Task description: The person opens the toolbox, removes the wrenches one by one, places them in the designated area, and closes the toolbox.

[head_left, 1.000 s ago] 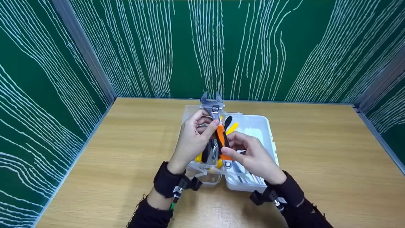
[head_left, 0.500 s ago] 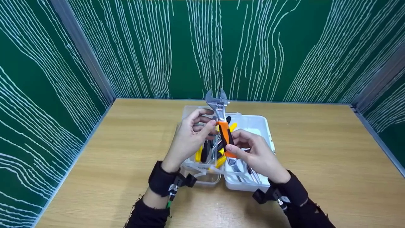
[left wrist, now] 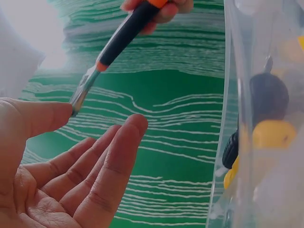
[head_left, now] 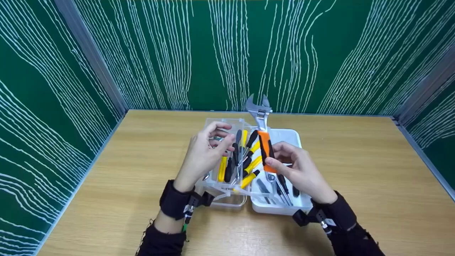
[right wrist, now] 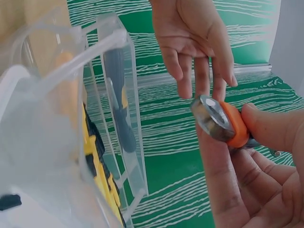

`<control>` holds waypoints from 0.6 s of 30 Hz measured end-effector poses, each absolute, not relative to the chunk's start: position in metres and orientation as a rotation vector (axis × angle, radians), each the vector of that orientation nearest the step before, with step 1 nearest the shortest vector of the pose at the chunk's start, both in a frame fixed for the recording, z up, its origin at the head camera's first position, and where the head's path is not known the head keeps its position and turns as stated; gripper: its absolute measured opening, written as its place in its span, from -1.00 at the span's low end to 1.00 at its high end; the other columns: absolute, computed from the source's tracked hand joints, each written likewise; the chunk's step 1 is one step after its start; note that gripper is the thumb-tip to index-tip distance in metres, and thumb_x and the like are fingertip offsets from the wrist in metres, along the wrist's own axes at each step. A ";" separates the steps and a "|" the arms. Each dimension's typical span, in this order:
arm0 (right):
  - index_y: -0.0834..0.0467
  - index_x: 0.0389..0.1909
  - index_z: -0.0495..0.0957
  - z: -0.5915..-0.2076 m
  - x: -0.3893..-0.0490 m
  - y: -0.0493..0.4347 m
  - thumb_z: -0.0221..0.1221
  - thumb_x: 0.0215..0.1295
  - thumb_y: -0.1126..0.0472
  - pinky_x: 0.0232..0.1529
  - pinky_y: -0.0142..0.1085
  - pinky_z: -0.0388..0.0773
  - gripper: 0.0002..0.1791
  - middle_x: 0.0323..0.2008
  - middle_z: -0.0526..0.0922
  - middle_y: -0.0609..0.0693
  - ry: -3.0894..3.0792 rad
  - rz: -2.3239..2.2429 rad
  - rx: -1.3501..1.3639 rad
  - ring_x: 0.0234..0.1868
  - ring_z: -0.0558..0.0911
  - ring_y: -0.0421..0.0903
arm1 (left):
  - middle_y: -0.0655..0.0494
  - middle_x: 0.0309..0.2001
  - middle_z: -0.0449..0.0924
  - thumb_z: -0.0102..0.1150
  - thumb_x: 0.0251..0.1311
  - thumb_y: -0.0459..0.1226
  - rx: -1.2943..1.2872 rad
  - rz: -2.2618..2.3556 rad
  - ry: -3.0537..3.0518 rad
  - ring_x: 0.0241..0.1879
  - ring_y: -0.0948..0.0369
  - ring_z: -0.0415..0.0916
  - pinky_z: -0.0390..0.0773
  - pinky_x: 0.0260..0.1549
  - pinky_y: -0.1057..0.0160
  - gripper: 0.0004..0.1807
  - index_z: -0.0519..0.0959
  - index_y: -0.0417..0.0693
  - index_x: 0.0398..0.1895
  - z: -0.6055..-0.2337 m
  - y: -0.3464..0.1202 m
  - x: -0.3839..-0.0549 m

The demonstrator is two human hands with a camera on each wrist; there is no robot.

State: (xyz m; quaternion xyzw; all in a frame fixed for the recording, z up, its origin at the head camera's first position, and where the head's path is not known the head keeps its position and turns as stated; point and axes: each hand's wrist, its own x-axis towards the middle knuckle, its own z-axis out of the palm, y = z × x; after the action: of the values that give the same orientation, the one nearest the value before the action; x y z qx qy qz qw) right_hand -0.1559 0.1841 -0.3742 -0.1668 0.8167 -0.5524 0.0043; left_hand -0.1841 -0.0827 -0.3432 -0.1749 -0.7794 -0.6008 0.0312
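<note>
An adjustable wrench (head_left: 266, 144) with an orange and black handle stands nearly upright above the toolbox, head away from me. My right hand (head_left: 304, 172) pinches its handle low down, thumb on the near side. The wrench's steel end (right wrist: 213, 118) points at the camera in the right wrist view. To the left, my left hand (head_left: 202, 154) hovers over the clear tray (head_left: 215, 124), fingers loosely bent and holding nothing. In the left wrist view, the left palm (left wrist: 52, 204) faces up, and the wrench head overlaps the thumb tip.
Beneath the hands lies an unfolded toolbox with a white bin (head_left: 286, 137) on the right. Yellow and black handled tools (head_left: 253, 164) crowd the middle, and slim metal tools (head_left: 284, 193) lie in the bin. A green wall (head_left: 160, 71) with white lines rises behind the wooden table (head_left: 355, 160).
The left hand has let go of the wrench and drawn left. The right hand has carried the wrench right and slightly farther away, uncovering more tools below.
</note>
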 end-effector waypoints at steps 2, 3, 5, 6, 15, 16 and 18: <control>0.27 0.05 0.62 -0.375 -0.155 0.188 0.34 0.50 0.20 -0.15 -0.40 0.75 -0.74 -0.22 0.77 0.10 2.578 -1.717 -0.502 -0.25 0.75 -0.10 | -0.10 -0.02 0.77 0.31 0.50 -0.21 -0.528 -1.834 -2.402 -0.18 -0.18 0.82 0.86 -0.18 0.04 -0.66 0.61 -0.11 0.23 -0.343 -0.085 -0.184; 0.27 0.05 0.62 -0.376 -0.155 0.190 0.34 0.50 0.21 -0.15 -0.40 0.74 -0.74 -0.22 0.77 0.10 2.583 -1.714 -0.496 -0.25 0.75 -0.10 | -0.09 -0.02 0.77 0.31 0.50 -0.20 -0.517 -1.820 -2.408 -0.18 -0.17 0.83 0.86 -0.18 0.04 -0.67 0.61 -0.10 0.22 -0.343 -0.086 -0.184; 0.27 0.05 0.62 -0.376 -0.155 0.194 0.33 0.50 0.22 -0.17 -0.40 0.73 -0.75 -0.24 0.76 0.10 2.591 -1.712 -0.484 -0.26 0.75 -0.07 | -0.07 -0.03 0.77 0.32 0.50 -0.21 -0.495 -1.789 -2.424 -0.19 -0.14 0.83 0.86 -0.19 0.06 -0.68 0.62 -0.09 0.22 -0.342 -0.088 -0.184; 0.28 0.05 0.62 -0.376 -0.154 0.196 0.33 0.50 0.23 -0.17 -0.40 0.74 -0.75 -0.24 0.76 0.10 2.597 -1.710 -0.479 -0.26 0.76 -0.07 | -0.06 -0.03 0.77 0.32 0.49 -0.21 -0.481 -1.772 -2.435 -0.19 -0.13 0.83 0.86 -0.20 0.09 -0.68 0.62 -0.08 0.22 -0.342 -0.089 -0.184; 0.27 0.05 0.62 -0.380 -0.153 0.215 0.33 0.50 0.20 -0.16 -0.43 0.71 -0.74 -0.23 0.77 0.09 2.687 -1.635 -0.407 -0.26 0.72 -0.14 | -0.04 -0.05 0.76 0.34 0.48 -0.20 -0.404 -1.716 -2.484 -0.20 -0.10 0.82 0.84 -0.23 0.21 -0.69 0.65 -0.05 0.20 -0.343 -0.092 -0.185; 0.27 0.05 0.62 -0.380 -0.153 0.218 0.33 0.50 0.20 -0.17 -0.43 0.71 -0.74 -0.22 0.77 0.10 2.686 -1.638 -0.399 -0.27 0.72 -0.14 | -0.04 -0.05 0.76 0.34 0.48 -0.19 -0.405 -1.713 -2.484 -0.20 -0.11 0.82 0.84 -0.23 0.20 -0.69 0.65 -0.05 0.19 -0.343 -0.092 -0.185; 0.28 0.06 0.61 -0.380 -0.152 0.222 0.33 0.51 0.20 -0.18 -0.42 0.73 -0.73 -0.22 0.77 0.11 2.690 -1.643 -0.382 -0.27 0.73 -0.14 | -0.04 -0.06 0.77 0.34 0.49 -0.19 -0.414 -1.703 -2.484 -0.20 -0.12 0.82 0.84 -0.24 0.20 -0.70 0.65 -0.06 0.18 -0.343 -0.092 -0.185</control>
State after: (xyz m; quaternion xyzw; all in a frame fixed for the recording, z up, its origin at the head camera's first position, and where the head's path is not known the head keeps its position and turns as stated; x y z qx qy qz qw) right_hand -0.1524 0.2224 -0.3803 -0.1204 0.8470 -0.5175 -0.0169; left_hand -0.1851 -0.0924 -0.3432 -0.1359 -0.8160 -0.5595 0.0506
